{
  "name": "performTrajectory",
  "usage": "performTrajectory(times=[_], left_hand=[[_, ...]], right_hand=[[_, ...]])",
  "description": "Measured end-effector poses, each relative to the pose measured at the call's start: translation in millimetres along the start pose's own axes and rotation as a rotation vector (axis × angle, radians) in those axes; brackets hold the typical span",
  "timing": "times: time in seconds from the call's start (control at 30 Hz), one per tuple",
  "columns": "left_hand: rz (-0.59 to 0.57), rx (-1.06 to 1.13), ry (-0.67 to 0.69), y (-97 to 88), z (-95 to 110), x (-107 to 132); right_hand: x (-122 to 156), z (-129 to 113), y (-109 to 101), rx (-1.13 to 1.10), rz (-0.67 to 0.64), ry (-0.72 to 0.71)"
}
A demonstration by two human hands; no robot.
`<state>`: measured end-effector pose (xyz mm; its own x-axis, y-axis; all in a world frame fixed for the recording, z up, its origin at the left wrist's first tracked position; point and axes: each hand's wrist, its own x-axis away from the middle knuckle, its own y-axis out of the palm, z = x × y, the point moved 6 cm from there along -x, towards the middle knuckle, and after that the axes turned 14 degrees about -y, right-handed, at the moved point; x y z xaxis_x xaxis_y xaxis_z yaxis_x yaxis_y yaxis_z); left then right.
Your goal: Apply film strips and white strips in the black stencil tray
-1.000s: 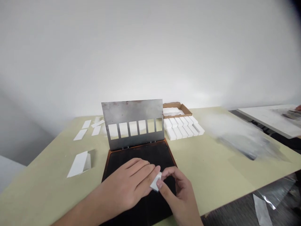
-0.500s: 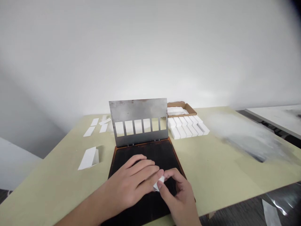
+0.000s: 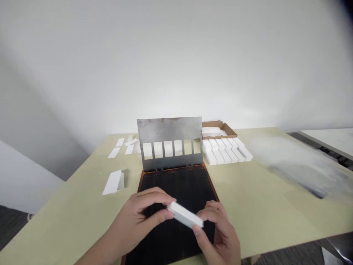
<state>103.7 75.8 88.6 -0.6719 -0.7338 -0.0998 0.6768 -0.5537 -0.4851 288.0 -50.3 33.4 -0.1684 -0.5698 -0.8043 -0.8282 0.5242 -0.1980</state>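
A small white box [image 3: 185, 215], long and narrow, is held at a slant above a black board [image 3: 165, 243] with a brown edge. My left hand [image 3: 146, 217] pinches its left end between thumb and fingers. At the other end, the thumb and fingers of my right hand [image 3: 217, 232] grip it. Hinged to the board's far side, a grey metal plate [image 3: 171, 129] stands upright, with a row of several rectangular openings cut through it.
Several white boxes [image 3: 227, 151] lie in two rows right of the plate, before a brown cardboard tray [image 3: 230, 130]. White paper pieces [image 3: 114, 152] and a folded white card [image 3: 113, 182] lie left. Clear plastic film [image 3: 300, 169] spreads over the table's right side.
My left hand, earlier laid flat over the white box, now pinches one end. The box has been lifted and turned, so its long side shows. The view has shifted slightly left.
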Motion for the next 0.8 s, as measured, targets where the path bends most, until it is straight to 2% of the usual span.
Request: performTrajectory(times=[0.37,0.5,0.57,0.67,0.73,0.8], left_hand=[[-0.035,0.063,0.157,2.7,8.1,-5.4],[-0.067,0.055,0.177,4.8,13.7,-9.1],[-0.058,0.031,0.193,2.5,15.0,-8.9],[0.061,-0.152,0.086,-12.3,-5.8,-1.6],[0.203,-0.311,-0.043,-31.5,-35.1,10.0],[0.348,-0.392,-0.053,-51.5,-61.2,25.2]], right_hand=[[-0.3,-8.6,-6.3,0.129,-0.023,-0.177],[0.5,-11.2,-6.2,0.133,0.024,-0.152],[2.0,-13.0,-10.0,0.166,0.008,-0.187],[-0.6,-7.7,-34.8,0.343,-0.063,-0.326],[-10.5,9.4,-70.4,0.603,-0.07,-0.387],[-27.3,33.3,-111.3,0.998,-0.078,-0.5]])
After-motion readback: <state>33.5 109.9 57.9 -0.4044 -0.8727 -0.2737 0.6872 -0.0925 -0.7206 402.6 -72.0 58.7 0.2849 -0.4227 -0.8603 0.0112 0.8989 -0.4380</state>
